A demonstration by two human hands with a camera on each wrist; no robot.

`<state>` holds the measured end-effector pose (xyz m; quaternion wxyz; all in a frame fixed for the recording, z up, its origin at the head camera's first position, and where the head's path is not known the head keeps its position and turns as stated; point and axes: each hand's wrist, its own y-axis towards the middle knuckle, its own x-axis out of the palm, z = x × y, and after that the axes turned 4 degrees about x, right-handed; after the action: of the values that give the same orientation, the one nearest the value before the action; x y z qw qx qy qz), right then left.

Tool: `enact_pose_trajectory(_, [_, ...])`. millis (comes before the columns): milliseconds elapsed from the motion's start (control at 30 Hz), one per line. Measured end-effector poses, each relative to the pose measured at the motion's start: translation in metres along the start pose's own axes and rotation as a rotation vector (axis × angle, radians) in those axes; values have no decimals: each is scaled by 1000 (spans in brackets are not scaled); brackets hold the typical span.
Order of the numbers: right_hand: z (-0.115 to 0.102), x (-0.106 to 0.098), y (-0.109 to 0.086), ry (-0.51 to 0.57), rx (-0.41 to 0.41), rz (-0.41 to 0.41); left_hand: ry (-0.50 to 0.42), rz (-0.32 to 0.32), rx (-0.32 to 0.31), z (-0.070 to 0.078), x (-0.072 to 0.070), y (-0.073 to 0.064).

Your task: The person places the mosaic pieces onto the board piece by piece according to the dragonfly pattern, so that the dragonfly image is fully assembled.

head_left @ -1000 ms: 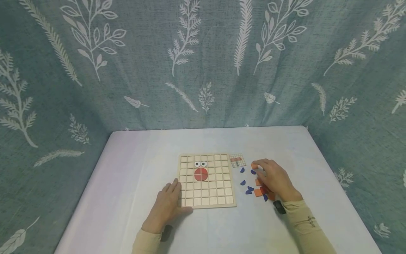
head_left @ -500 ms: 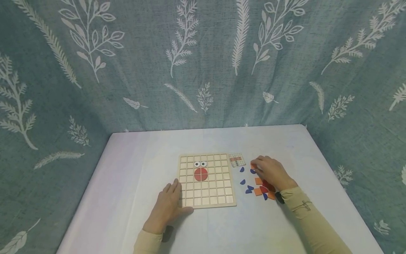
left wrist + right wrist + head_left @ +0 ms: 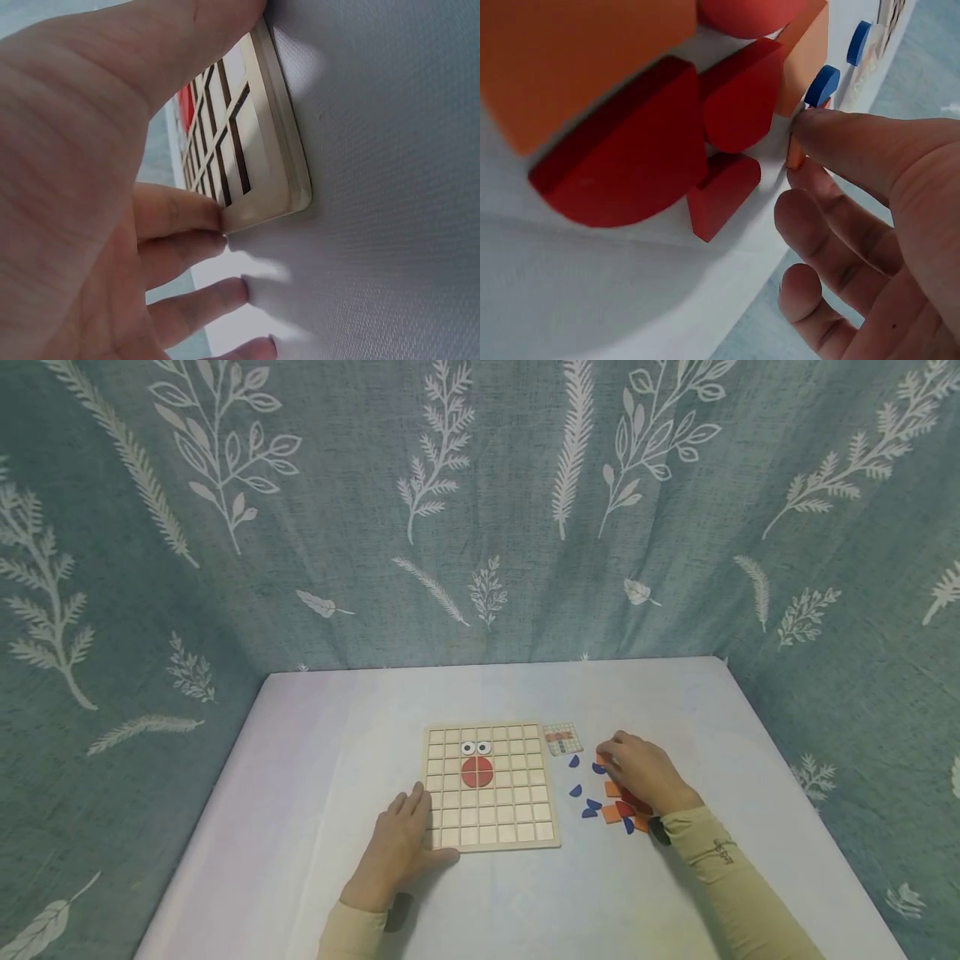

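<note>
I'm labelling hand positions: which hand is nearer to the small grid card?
Right. The right hand pinches an orange piece just right of the grid card; the left hand is at the near left corner of the board, farther off on the card's other side.

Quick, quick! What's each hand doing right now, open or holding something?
Left hand: open, touching the grid board at its edge.
Right hand: closed, pinching an orange piece between thumb and finger.
</note>
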<state>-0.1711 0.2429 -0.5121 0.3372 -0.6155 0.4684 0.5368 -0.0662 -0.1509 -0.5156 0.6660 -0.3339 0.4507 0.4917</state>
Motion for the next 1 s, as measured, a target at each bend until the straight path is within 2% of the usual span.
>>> enact_pose_trajectory(200, [1, 0, 1, 6, -30, 49, 5, 5, -3, 1, 0, 1])
enact_pose_trajectory(300, [-2, -1, 4, 21, -60, 112, 6, 7, -3, 1, 0, 1])
enact_pose_trajectory(467, [-13, -3, 10, 50, -194, 277, 12, 4, 1, 1, 0, 1])
enact_pose_trajectory(567, [-22, -2, 15, 77, -278, 344, 16, 5, 6, 1, 0, 1])
enact_pose_trajectory(667, [-32, -1, 20, 119, -324, 353, 19, 9, 10, 1, -1, 0])
enact_pose_trajectory(767, [-43, 2, 26, 151, -346, 328, 20, 11, 14, 1, -1, 0])
enact_pose_trajectory(1000, [-67, 12, 37, 164, -396, 300, 27, 15, 18, 1, -1, 0])
